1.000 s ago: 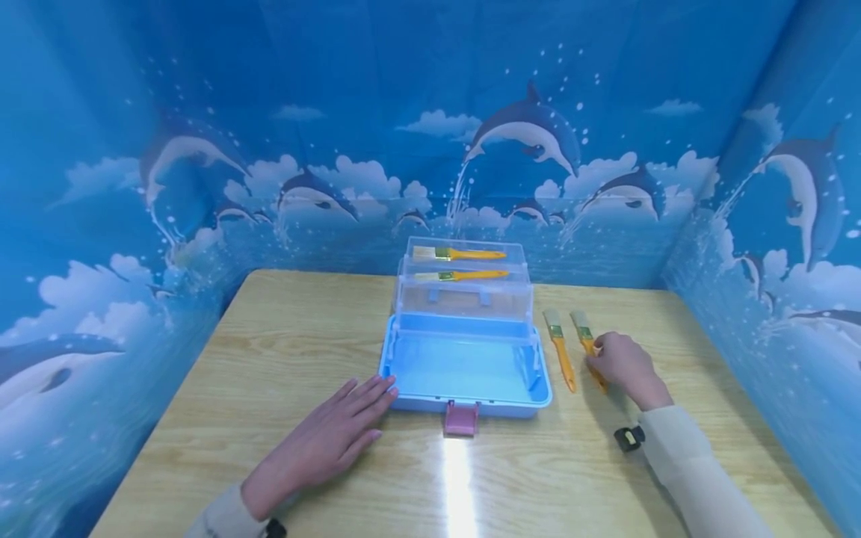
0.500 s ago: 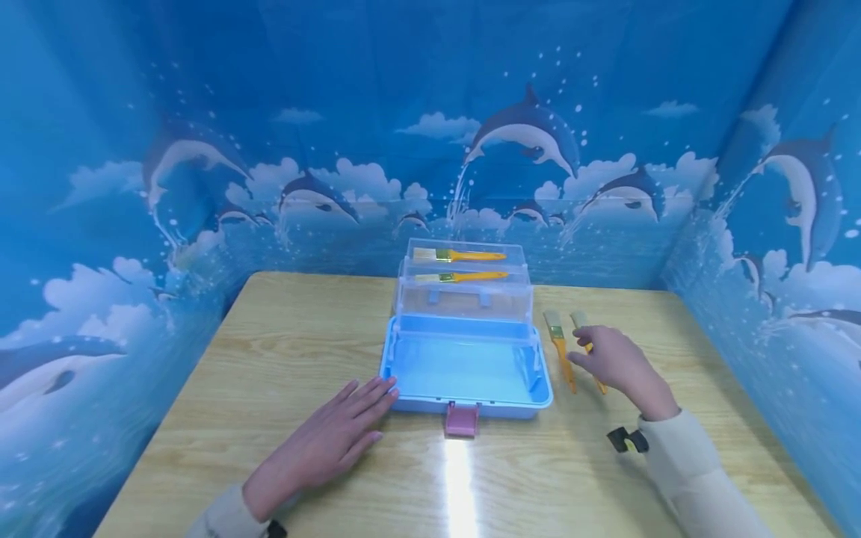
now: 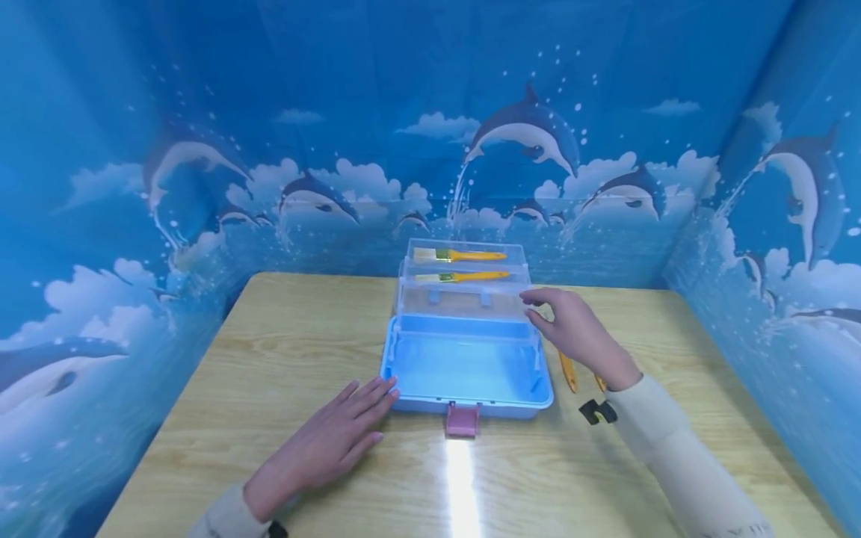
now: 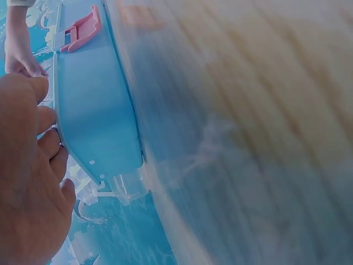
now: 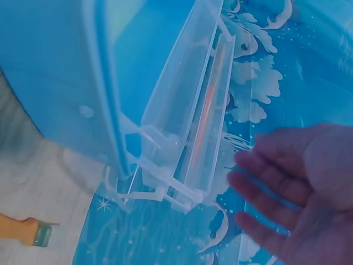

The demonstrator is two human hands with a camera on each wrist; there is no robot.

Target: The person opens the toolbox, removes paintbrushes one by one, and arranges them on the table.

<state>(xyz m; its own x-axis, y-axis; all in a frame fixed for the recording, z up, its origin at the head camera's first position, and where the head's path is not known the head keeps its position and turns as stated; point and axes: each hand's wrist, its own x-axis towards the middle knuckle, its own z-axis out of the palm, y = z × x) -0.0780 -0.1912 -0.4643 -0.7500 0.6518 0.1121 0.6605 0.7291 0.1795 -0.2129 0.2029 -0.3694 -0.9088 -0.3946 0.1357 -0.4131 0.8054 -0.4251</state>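
In the head view a light blue toolbox point(image 3: 464, 366) stands with its lid up and clear tiered trays point(image 3: 457, 302) raised at its back. One paintbrush point(image 3: 474, 255) lies in the top tray, and another paintbrush point(image 3: 477, 276) in the tray below. My left hand point(image 3: 329, 433) rests flat, its fingertips touching the box's front left corner. Beside the trays' right end hovers my right hand point(image 3: 572, 329), fingers loosely bent and holding nothing. Under it two more paintbrushes lie on the table; only the handle of one paintbrush point(image 3: 568, 372) and the handle end of the other point(image 3: 601, 382) show.
A pink latch point(image 3: 463, 420) hangs open at the box's front. The wooden table point(image 3: 296, 336) stretches to both sides. Blue dolphin-print cloth point(image 3: 363, 97) walls off the back and sides.
My right hand has let go of the far right paintbrush, lifted off it and moved left and away from me toward the trays. My left hand has stayed put.
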